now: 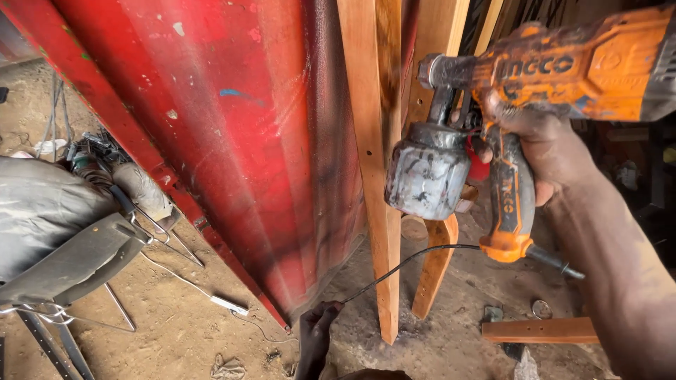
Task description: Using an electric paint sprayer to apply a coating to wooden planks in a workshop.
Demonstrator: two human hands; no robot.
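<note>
We hold an orange electric paint sprayer (563, 77) in our right hand (542, 144), fingers clenched round its handle, nozzle aimed at the upright timber post (373, 162); the sprayer's paint-crusted metal cup (427, 172) hangs just right of that post, close but apart from it. Our left hand (315, 336) reaches low, left of the post's foot, fingers closed on the sprayer's black power cord (415, 255), which loops past the post's right side to the handle. How far the coating has got we judge only loosely: the post shows a darker brown sheen along its upper right face, while its lower length and left face look pale and bare, so most of the work seems left to do; whether spray is leaving the nozzle we cannot tell. Room is tight: a red corrugated metal sheet (232, 134) leans just left of the post, near enough to catch overspray; more timber lengths (440, 28) stand just behind it; a curved wooden piece (435, 264) props beside its foot on the right. Right of the post's foot a short wooden batten (539, 331) lies on the dirt floor (176, 331); well left of the post a grey folding chair (63, 253) crowds the floor.
</note>
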